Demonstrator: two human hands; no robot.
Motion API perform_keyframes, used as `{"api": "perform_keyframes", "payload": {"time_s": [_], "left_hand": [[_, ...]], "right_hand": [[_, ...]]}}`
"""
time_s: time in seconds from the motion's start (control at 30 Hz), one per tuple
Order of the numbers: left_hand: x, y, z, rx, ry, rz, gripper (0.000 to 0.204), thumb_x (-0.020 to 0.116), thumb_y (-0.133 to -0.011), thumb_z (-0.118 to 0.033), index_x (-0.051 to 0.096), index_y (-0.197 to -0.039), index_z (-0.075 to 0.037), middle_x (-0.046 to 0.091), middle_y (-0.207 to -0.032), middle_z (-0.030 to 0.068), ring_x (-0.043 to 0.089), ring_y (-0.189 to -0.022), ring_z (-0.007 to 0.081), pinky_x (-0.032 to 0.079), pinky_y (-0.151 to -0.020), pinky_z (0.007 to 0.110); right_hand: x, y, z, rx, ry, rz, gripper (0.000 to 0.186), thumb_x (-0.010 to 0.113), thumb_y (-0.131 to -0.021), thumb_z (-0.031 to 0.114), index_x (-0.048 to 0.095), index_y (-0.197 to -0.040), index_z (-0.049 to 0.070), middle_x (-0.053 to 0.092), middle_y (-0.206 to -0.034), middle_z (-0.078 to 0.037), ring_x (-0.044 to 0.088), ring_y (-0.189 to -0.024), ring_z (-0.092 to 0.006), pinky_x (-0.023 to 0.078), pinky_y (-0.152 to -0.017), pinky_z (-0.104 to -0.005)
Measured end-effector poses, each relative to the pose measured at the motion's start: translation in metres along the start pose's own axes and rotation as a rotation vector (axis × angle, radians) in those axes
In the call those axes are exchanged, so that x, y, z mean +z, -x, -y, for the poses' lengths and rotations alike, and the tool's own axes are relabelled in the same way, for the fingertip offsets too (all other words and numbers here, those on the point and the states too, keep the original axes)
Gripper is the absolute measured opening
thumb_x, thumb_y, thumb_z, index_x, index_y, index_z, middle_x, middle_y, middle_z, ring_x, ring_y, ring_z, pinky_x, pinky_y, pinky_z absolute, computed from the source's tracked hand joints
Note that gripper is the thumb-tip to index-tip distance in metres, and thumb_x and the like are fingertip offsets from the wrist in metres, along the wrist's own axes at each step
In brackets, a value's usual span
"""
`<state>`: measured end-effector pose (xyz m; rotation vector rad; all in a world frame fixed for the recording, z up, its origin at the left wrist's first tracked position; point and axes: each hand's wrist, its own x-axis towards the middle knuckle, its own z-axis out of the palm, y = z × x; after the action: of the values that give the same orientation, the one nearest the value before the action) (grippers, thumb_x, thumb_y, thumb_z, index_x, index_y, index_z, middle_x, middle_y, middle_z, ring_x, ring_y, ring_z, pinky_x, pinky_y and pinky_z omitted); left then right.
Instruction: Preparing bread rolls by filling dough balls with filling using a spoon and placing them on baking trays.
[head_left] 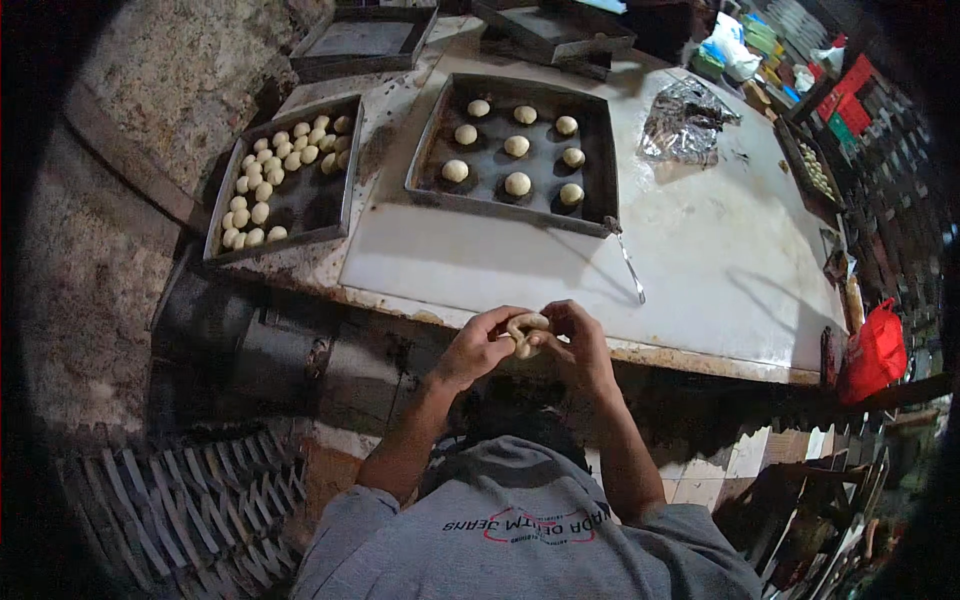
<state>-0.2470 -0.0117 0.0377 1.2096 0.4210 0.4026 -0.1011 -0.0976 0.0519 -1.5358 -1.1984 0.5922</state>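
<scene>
Both hands busy here: L hand (475, 352) pinches one side of a pale, curled dough piece (529, 322), R hand (580, 345) pinches the other, thumbs and fingers bent in close. Dough's up btwn the hands, by the near edge of the white, flat-surfaced tabletop (450, 245), approx. centre. Can't tell how firm the grip is. To work it well, I'd say: light, even pressure from both sides, thumbs doing the folding, no hard tugging, else it prob. tears or goes thin. Good ref. straight ahead: round, cream-coloured dough balls (517, 146), nine of 'em, spaced well apart in the big dark metal tray (500, 212). More balls crowd the smaller dark metal tray (300, 205) at left, many touching. Thin, shiny metal utensil (630, 270) lies near R hand, so elbow room's worth watching.
</scene>
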Motion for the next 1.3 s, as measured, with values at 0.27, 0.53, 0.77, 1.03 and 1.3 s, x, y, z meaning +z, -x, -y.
{"api": "perform_keyframes", "payload": {"time_s": [0.27,0.53,0.77,1.03,1.3], "left_hand": [[0.018,0.002,0.029,0.236,0.496,-0.269,0.041,0.056,-0.083,-0.011,0.042,-0.119,0.002,0.048,-0.116,0.0119,0.051,-0.103,0.0176,0.042,-0.089,0.029],[-0.008,-0.001,0.016,0.049,0.217,-0.149,0.029,0.046,-0.081,0.0,0.052,-0.109,-0.003,0.056,-0.095,0.0043,0.053,-0.082,0.0086,0.043,-0.072,0.02],[0.014,0.009,0.01,-0.004,0.464,-0.188,0.031,0.045,-0.085,-0.004,0.048,-0.115,0.001,0.056,-0.1,0.009,0.052,-0.096,0.0162,0.044,-0.083,0.027],[0.02,-0.013,0.058,0.041,0.418,-0.301,0.039,0.057,-0.083,-0.013,0.045,-0.116,0.002,0.055,-0.104,0.0106,0.054,-0.095,0.0172,0.045,-0.083,0.028],[0.027,-0.046,0.066,-0.099,0.131,0.114,0.028,0.045,-0.084,-0.004,0.051,-0.112,0.0,0.055,-0.105,0.0099,0.053,-0.094,0.0148,0.043,-0.085,0.026]], "right_hand": [[0.043,0.009,0.007,0.215,-0.267,-0.446,0.02,0.067,-0.074,0.008,0.057,-0.087,-0.003,0.059,-0.074,-0.005,0.055,-0.065,-0.0106,0.045,-0.06,-0.022],[0.026,0.008,0.037,0.068,0.287,-0.182,0.022,0.066,-0.07,0.004,0.057,-0.089,-0.001,0.057,-0.085,-0.011,0.059,-0.073,-0.0204,0.047,-0.061,-0.0267],[0.019,0.019,0.002,0.3,-0.004,-0.253,0.022,0.065,-0.075,0.009,0.056,-0.089,-0.005,0.061,-0.078,-0.01,0.058,-0.071,-0.0163,0.047,-0.064,-0.028],[0.031,0.04,0.007,0.222,0.117,-0.321,0.019,0.06,-0.078,0.01,0.058,-0.093,-0.001,0.06,-0.087,-0.01,0.06,-0.078,-0.0204,0.048,-0.068,-0.03],[-0.029,0.019,-0.002,0.092,0.473,-0.151,0.015,0.063,-0.068,0.0,0.056,-0.081,0.0,0.057,-0.075,-0.013,0.058,-0.068,-0.0248,0.047,-0.06,-0.0308]]}}
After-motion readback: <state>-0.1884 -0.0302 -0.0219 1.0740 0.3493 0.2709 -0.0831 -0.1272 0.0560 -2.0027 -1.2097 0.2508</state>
